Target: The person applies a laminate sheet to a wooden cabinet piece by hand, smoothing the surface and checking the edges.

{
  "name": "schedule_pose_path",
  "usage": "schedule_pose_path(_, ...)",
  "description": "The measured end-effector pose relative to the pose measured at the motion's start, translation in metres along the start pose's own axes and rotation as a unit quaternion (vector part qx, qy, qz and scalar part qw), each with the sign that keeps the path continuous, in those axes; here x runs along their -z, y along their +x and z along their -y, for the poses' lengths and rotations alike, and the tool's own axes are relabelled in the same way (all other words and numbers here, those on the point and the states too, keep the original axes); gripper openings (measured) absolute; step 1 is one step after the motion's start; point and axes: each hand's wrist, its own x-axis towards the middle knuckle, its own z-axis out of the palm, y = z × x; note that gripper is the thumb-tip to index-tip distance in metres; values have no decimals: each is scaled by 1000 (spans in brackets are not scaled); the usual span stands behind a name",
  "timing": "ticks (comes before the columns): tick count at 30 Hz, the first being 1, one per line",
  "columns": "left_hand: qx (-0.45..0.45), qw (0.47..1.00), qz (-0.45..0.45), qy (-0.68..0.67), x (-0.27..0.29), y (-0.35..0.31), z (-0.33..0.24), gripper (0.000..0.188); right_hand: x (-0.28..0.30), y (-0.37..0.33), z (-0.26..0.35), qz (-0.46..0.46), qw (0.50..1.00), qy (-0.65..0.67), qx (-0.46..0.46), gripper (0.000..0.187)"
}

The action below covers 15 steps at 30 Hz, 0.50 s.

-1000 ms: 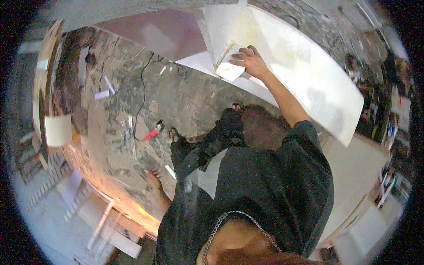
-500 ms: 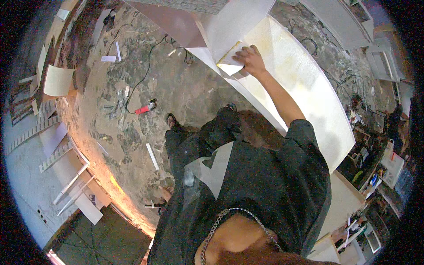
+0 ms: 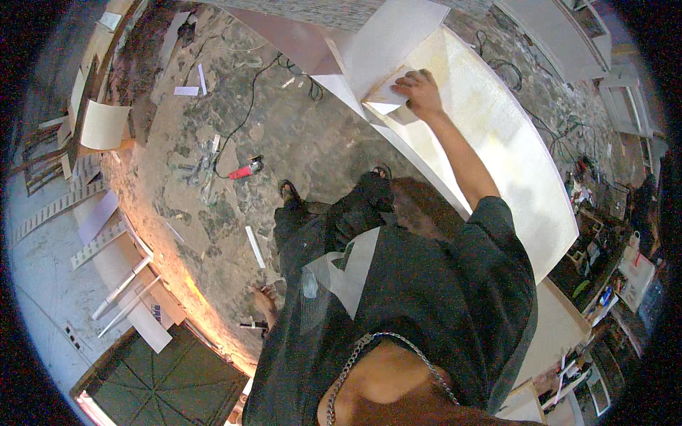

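My right hand [image 3: 420, 92] reaches over a large, curved white panel [image 3: 513, 177]. Its bent fingers grip a small white board piece [image 3: 384, 108] with a yellowish edge, in the corner where the panel meets an upright pale board [image 3: 389, 34]. The piece's far side is partly hidden by the hand. Low on my left side, my left hand [image 3: 265, 298] hangs beside my shirt, fingers apart and nothing visible in them. Close to that wrist is a small dark object [image 3: 252, 325] whose kind I cannot make out.
A red angle grinder [image 3: 246, 169] with a black cord [image 3: 238, 121] lies on the stained floor [image 3: 320, 135]. White strips [image 3: 254, 247] are scattered there. Tools and clutter [image 3: 586, 263] fill the right side. Boards [image 3: 106, 126] stand at the left, near a dark ribbed panel [image 3: 153, 387].
The whole view has shifted slightly, moving the scene right. My left hand has come further into sight beside my shirt. My right hand stays at the small board piece.
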Motion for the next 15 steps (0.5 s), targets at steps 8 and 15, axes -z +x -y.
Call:
schedule_pose_path(8,59,997,31,26,-12,21,-18,72,-20,-18,23,-99,991,4,-92,29)
schedule_pose_path(15,58,994,77,44,-7,98,-84,73,11,-37,122,-74,989,44,-124,35)
